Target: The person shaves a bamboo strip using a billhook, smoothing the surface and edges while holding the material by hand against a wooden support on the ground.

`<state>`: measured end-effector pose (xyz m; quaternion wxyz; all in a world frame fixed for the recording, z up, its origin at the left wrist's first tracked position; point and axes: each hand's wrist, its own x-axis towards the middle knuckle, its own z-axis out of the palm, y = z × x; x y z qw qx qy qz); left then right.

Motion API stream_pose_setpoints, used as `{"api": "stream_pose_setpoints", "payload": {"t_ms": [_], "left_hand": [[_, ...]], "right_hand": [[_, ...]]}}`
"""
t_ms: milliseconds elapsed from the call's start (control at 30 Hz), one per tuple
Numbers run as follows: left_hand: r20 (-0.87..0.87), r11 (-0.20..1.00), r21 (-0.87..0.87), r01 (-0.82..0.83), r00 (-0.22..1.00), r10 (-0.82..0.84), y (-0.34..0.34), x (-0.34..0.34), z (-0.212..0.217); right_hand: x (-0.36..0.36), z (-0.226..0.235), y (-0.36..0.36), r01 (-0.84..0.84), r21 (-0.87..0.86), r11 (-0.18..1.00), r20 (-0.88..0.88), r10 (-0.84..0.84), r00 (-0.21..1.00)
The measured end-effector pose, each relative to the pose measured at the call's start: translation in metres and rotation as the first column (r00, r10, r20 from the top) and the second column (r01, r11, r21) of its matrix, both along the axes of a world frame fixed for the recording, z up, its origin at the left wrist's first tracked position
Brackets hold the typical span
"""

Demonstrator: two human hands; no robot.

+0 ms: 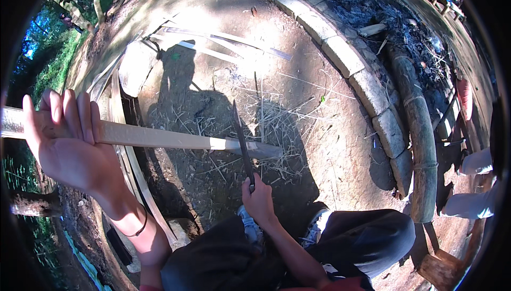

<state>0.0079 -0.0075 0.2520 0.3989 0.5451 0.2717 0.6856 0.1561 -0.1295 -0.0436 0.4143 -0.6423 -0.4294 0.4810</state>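
Note:
My left hand (74, 147) is raised at the left, its fingers and thumb around a long pale bamboo strip (159, 137). The strip runs from the left rim to beyond the middle of the view, and its far part is in shadow. My right hand (258, 199) grips the handle of a narrow dark-bladed knife (242, 136). The blade points away from me and crosses the strip near its right end. From this view I cannot tell whether blade and strip touch. Thin shavings (213, 166) lie scattered on the dirt below.
More split strips (229, 41) lie on the ground ahead, near a pale rock (137, 67). To the right, a curved brick border (340, 54) surrounds ash (404, 30), and a thick bamboo pole (423, 152) rests beside it. Another person's legs (471, 203) show at the right rim.

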Motion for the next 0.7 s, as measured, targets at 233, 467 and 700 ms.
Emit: {"api": "stream_pose_setpoints", "payload": {"t_ms": [233, 467, 700], "left_hand": [[-0.027, 0.959, 0.072, -0.275, 0.961, 0.277, 0.021, 0.058, -0.04], [-0.084, 0.946, -0.027, -0.323, 0.944, 0.32, 0.029, 0.056, -0.131], [-0.051, 0.924, -0.096, -0.371, 0.929, 0.368, 0.034, 0.055, -0.13]], "right_hand": [[0.012, -0.012, -0.001, 0.021, -0.053, 0.998, 0.021, -0.02, 1.0], [0.008, 0.001, -0.005, 0.016, -0.036, 0.999, -0.041, -0.017, 0.999], [-0.001, 0.012, -0.005, -0.094, 0.044, 0.995, 0.183, 0.084, 0.98]]}}
